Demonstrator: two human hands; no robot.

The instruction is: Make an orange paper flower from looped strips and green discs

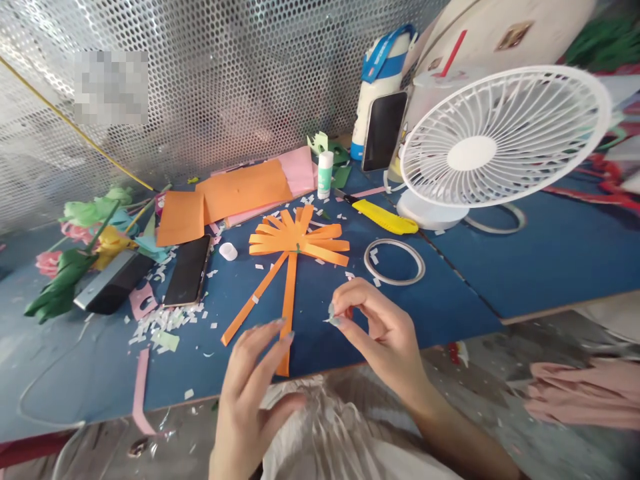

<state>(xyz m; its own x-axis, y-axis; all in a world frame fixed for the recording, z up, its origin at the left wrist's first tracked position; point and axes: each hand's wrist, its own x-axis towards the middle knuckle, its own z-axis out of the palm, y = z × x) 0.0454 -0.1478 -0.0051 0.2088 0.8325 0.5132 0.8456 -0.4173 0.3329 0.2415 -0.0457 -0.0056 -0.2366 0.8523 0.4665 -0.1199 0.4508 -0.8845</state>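
Observation:
An orange paper flower (280,233) made of looped strips lies on the blue table. Two orange paper strips reach from it toward me; the slanting left strip (255,299) carries a small white piece partway along. My left hand (255,380) is open, thumb apart, with its fingertips over or on the straight strip (289,300); I cannot tell whether they touch it. To the right of that strip, my right hand (377,327) pinches a tiny white scrap (328,320) between thumb and forefinger. A roll of double-sided tape (395,261) lies flat just beyond the right hand.
Behind the flower are orange paper sheets (245,190), a glue stick (325,175) and a yellow utility knife (385,217). A white fan (505,137) stands right. At left are a phone (188,272), paper scraps (170,321) and paper flowers (107,243).

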